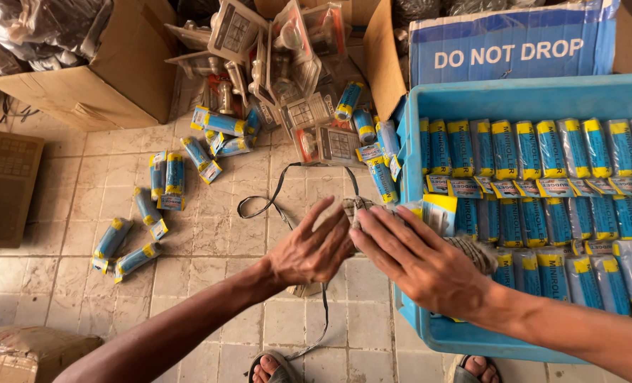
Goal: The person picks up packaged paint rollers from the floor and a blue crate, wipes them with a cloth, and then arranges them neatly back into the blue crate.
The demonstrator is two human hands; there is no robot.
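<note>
My left hand (310,250) and my right hand (419,261) meet over the left rim of a blue plastic crate (429,328). Between them they grip a bundle of small blue-and-yellow wrapped rolls (440,213), partly hidden under the fingers. My left fingers press the bundle's near end, my right palm covers its top. The crate holds several neat rows of the same wrapped rolls (543,149). A black strap (277,195) loops on the tiled floor just beyond my hands and trails back under them.
Loose wrapped rolls (135,259) lie scattered on the tiles at left. A heap of clear blister packs (280,64) sits at the back. A brown carton (110,78) stands back left, a blue-printed carton (514,46) behind the crate. My sandalled feet (273,369) are at the bottom.
</note>
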